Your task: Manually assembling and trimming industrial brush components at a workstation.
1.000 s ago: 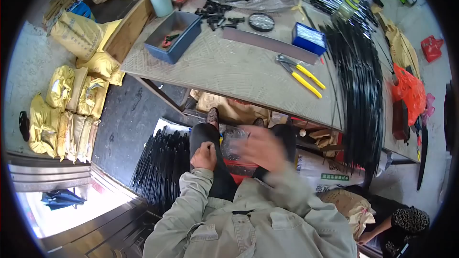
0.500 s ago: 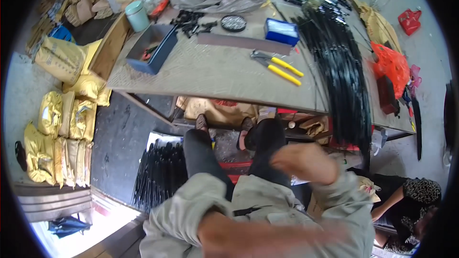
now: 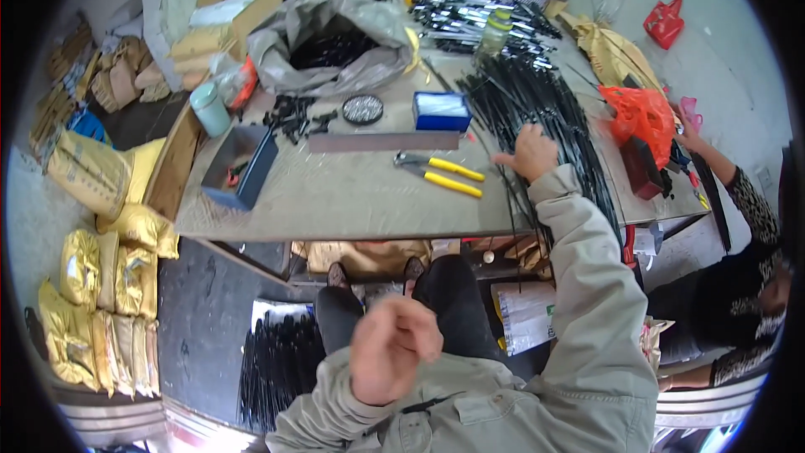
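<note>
My right hand reaches out over the grey worktable and rests on a thick pile of long black rods at the table's right side, fingers spread on the rods. My left hand is held close to my chest above my lap, blurred, fingers loosely curled with nothing visible in it. Yellow-handled pliers lie on the table just left of my right hand. A small blue box stands behind them.
A blue tray, a round tin, small black parts and a grey bag of black pieces sit on the table. Yellow sacks lie left. Another person's arm is at right; people sit at the far end.
My right hand has gone from my lap up to the rod pile on the table. My left hand rose toward my chest. The view tilted up toward the table.
</note>
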Motion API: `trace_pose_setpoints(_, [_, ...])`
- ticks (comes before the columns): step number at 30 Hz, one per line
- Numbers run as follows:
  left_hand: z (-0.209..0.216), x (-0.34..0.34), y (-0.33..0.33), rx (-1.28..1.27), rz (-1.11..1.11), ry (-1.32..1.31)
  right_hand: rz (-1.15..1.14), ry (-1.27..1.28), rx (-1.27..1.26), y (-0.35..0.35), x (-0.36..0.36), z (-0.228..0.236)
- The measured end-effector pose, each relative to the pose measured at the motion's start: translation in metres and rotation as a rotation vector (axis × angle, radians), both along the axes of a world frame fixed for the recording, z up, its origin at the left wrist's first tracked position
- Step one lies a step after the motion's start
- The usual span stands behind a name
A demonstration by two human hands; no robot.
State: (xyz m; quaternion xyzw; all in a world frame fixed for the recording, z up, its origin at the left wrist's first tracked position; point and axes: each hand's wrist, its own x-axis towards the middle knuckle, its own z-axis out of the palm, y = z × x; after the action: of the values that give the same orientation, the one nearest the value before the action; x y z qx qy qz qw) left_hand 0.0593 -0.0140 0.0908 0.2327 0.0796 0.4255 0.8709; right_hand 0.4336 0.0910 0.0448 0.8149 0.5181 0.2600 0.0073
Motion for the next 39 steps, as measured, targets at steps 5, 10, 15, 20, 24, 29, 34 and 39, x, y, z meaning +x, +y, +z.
trace_pose_setpoints(5, [-0.031,0.03,-0.006,0.044,-0.235,0.255,-0.07,-0.122,0.099,0.011,0.015,-0.024])
trace_pose_setpoints(10, [-0.045,0.052,0.002,0.221,-0.344,0.399,-0.013,0.057,-0.031,0.012,0.025,-0.017])
trace_pose_setpoints(15, [-0.057,0.079,0.029,0.451,-0.329,0.509,-0.084,0.32,0.149,0.012,0.02,0.031])
trace_pose_setpoints(20, [-0.062,0.117,0.048,0.727,-0.312,0.628,-0.04,0.476,0.1,0.002,0.015,0.017])
trace_pose_setpoints(24, [-0.062,0.145,0.054,1.002,-0.257,0.665,0.046,0.419,-0.061,0.011,0.028,0.006])
trace_pose_setpoints(29, [-0.051,0.159,0.076,1.356,-0.353,0.775,0.047,1.042,0.054,0.017,0.053,0.05])
trace_pose_setpoints(34, [-0.081,0.215,0.104,1.567,0.151,0.808,0.112,1.47,0.348,0.014,0.07,0.039])
trace_pose_setpoints(39, [-0.083,0.268,0.111,1.67,0.288,1.09,0.218,1.551,0.212,0.004,0.067,0.068])
